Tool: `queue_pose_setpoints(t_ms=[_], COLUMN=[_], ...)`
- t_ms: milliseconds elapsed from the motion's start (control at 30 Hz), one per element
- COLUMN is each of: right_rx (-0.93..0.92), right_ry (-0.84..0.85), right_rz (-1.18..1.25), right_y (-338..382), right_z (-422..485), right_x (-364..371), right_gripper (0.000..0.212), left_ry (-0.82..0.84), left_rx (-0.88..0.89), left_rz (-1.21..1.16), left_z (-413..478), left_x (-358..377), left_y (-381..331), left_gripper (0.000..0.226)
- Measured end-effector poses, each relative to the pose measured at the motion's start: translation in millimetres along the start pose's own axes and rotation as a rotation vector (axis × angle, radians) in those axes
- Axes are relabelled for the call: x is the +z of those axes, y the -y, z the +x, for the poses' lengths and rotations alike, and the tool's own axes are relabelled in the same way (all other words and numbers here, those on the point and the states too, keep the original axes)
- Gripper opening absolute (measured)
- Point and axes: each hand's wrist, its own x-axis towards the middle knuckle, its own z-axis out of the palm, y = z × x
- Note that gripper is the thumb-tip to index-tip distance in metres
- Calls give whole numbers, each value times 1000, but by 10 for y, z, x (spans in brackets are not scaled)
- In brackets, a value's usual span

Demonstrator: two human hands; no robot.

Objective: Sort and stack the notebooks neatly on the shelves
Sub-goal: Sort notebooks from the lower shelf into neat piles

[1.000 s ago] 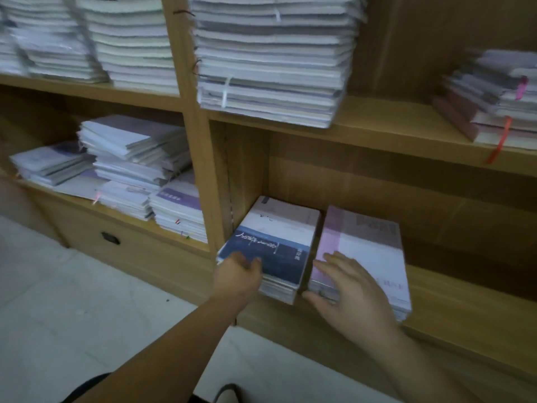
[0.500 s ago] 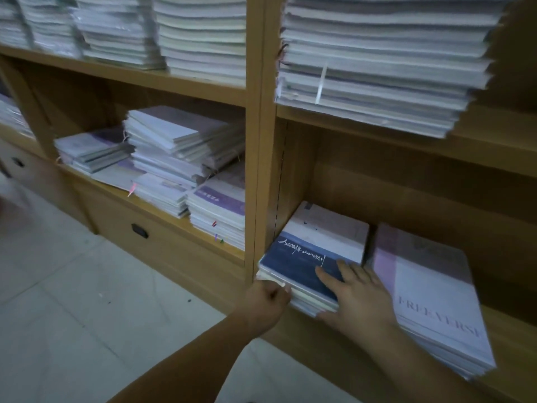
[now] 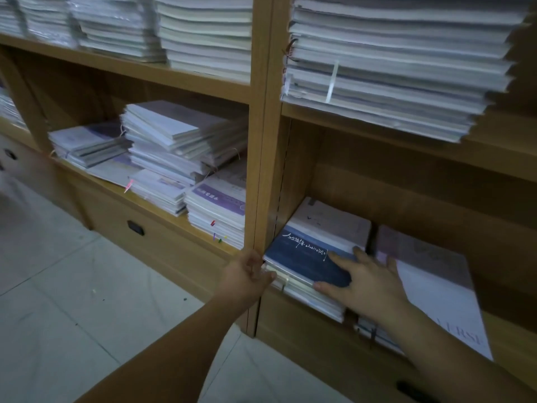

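A short stack of notebooks with a blue-and-white top cover [image 3: 308, 254] lies on the lower right shelf [image 3: 511, 338], against the upright divider [image 3: 263, 141]. My left hand [image 3: 250, 274] touches the stack's front left corner with its fingertips. My right hand [image 3: 366, 283] lies flat on the blue cover, fingers spread. Right beside it sits a second stack topped by a lilac-and-white notebook [image 3: 430, 289], partly under my right forearm.
The lower left shelf holds several uneven notebook piles [image 3: 180, 152]. Tall white stacks fill the upper left shelf [image 3: 203, 33] and the upper right shelf [image 3: 392, 68]. Drawers with dark handles [image 3: 136, 227] run below the shelves. Pale tiled floor [image 3: 72, 301] lies at the left.
My right hand moved from the lilac stack onto the blue-topped one. My left hand slid to that stack's front left corner. The view has shifted left.
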Motion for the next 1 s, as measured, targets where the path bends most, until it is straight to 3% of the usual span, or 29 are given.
queue_pose_setpoints(t_ms=[133,233,400,533,633,833,867,1000], right_rx=[-3,-8,52,35,48,57,38,-18], right_ry=[49,54,18,24,-12,-151,-137,-71], right_rz=[68,86,132,250,172,98,64,21], right_y=[7,0,-74,-34,-4,-29,-4,5], right_z=[104,112,269,346,321,182,161,32], right_x=[53,72,-117,-69,37,145,152,83], right_gripper=[100,93,105,90,72,61,61,81], left_ry=[28,-13,-40,-34,10,-1,11,61], left_rx=[-21,-62,-122,-157,-288,-467,-504,-585], left_rz=[-74,-153,-41,-82,-355,-622,-673,-812], left_z=[22,64,54,81,93,82,89,185], left_x=[54,87,116,153,193,296,303,328], left_y=[44,69,30,22,-43,-158,-170,-195], left_gripper=[24,23,23,22,12,83,88,73])
